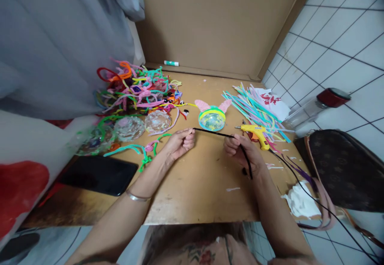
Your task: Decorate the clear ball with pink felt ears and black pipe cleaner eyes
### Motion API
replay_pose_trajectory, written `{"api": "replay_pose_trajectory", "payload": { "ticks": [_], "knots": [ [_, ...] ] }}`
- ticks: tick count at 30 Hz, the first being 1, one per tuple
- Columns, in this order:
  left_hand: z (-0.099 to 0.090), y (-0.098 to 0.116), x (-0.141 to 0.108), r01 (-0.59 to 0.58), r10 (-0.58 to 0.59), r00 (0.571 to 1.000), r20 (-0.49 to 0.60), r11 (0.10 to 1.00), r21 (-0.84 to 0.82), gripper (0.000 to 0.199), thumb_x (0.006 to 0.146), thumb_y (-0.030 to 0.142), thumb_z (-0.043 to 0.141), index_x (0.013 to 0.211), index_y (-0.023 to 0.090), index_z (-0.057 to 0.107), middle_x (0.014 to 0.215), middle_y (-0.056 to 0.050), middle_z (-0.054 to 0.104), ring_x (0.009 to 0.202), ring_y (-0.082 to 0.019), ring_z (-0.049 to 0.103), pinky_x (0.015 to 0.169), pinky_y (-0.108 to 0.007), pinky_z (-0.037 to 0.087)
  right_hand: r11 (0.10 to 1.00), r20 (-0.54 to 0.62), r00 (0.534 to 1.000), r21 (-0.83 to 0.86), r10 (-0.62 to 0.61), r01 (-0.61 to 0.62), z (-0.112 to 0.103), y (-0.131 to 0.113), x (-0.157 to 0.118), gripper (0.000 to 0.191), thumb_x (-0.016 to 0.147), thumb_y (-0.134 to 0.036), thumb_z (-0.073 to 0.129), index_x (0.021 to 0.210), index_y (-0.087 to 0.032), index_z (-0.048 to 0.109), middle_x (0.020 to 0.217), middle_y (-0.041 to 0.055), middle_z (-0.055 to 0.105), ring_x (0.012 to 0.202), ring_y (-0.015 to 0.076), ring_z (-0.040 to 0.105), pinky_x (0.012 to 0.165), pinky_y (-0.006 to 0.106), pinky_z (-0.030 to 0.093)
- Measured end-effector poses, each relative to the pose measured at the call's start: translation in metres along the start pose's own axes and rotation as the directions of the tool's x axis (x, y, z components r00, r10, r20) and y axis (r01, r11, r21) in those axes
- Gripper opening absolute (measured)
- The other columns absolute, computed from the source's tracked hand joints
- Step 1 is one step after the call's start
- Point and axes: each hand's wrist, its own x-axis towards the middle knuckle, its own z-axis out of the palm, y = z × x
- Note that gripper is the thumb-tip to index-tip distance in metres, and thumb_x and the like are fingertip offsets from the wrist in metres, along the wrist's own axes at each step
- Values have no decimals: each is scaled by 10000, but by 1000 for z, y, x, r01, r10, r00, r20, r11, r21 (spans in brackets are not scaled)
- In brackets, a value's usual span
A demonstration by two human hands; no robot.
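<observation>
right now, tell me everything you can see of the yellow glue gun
The glue gun has a yellow, plastic-looking body and a metallic nozzle pointing left. It lies on its side on the table, handle angled toward the person, just beyond the right hand, which holds something else. A black cord runs from the handle end toward the lower right. Its heat cannot be judged.

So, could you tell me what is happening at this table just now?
A person holds a black strip stretched between the left hand and right hand, its free end hanging past the right. Just beyond it, a clear dome with pink ears sits on the table, touched by neither hand. The yellow glue gun lies to the right, and a colourful heap of bendy stems to the left.
</observation>
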Motion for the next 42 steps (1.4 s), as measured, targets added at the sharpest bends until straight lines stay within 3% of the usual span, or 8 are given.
{"api": "replay_pose_trajectory", "payload": {
  "ticks": [8, 17, 21, 24, 34, 37, 41, 42],
  "knots": [
    [-2, 0, 1, -84, 71, 992, -108, 990, -117, 267, 941, 77, 395, 729, 108, 554, 456, 86, 286, 332, -21, 255, 340, -123, 181, 919, -213, 957, 300, -198, 256, -5, -9, 3, 488, 885, -354, 613, 547, -193, 300, 529, -88, 193, 425, 64, 220, 410, 152, 303],
    [3, -6, 3, -202, 195, 961, -197, 979, -14, 215, 912, 128, 518, 701, 119, 559, 390, 106, 264, 313, -22, 195, 337, -141, 139, 923, -245, 910, 109, -335, 370, -10, -17, -5, 646, 838, -513, 639, 438, -192, 247, 423, -94, 180, 354, 51, 195, 352, 184, 245],
    [1, -6, 5, -296, 303, 915, -266, 953, 69, 188, 880, 150, 569, 693, 136, 551, 368, 115, 256, 312, -25, 173, 342, -137, 137, 878, -297, 848, 59, -440, 476, -8, -18, -7, 633, 764, -497, 727, 418, -185, 299, 436, -77, 347, 402, 53, 381, 431, 194, 389],
    [2, -10, 5, -315, 348, 902, -257, 935, 161, 135, 832, 170, 628, 713, 133, 575, 368, 123, 259, 315, -21, 163, 348, -135, 148, 838, -333, 802, 55, -497, 542, -3, -20, -9, 657, 694, -518, 771, 403, -179, 290, 625, -31, 583, 705, 108, 615, 668, 250, 521],
    [4, -12, 4, -336, 362, 904, -226, 931, 145, 173, 732, 211, 747, 791, 147, 598, 398, 133, 281, 328, -14, 164, 360, -144, 134, 867, -245, 853, 81, -460, 491, 41, -46, -23, 670, 832, -537, 631, 460, -185, 200, 437, -85, 152, 396, 75, 167, 474, 238, 384],
    [2, -14, 5, -297, 307, 941, -141, 951, 90, 180, 744, 220, 738, 823, 138, 599, 381, 134, 275, 325, -19, 166, 360, -145, 125, 868, -227, 852, 48, -472, 494, 55, -55, -21, 549, 874, -509, 597, 492, -205, 345, 480, -76, 201, 411, 82, 178, 429, 235, 331],
    [0, -20, 5, -258, 260, 965, -20, 964, 66, 227, 748, 254, 743, 875, 125, 606, 396, 122, 319, 332, -22, 210, 373, -145, 141, 887, -148, 874, -75, -462, 456, 71, -62, -21, 91, 802, -222, 689, 780, -236, 602, 598, -72, 394, 428, 60, 186, 384, 214, 277],
    [-1, -21, 5, -258, 260, 966, -9, 964, 68, 233, 748, 258, 745, 878, 125, 606, 404, 118, 333, 336, -21, 223, 377, -144, 145, 888, -128, 880, -109, -458, 447, 74, -63, -22, 139, 768, -162, 691, 852, -244, 616, 616, -77, 420, 422, 53, 163, 371, 212, 258]
  ]
}}
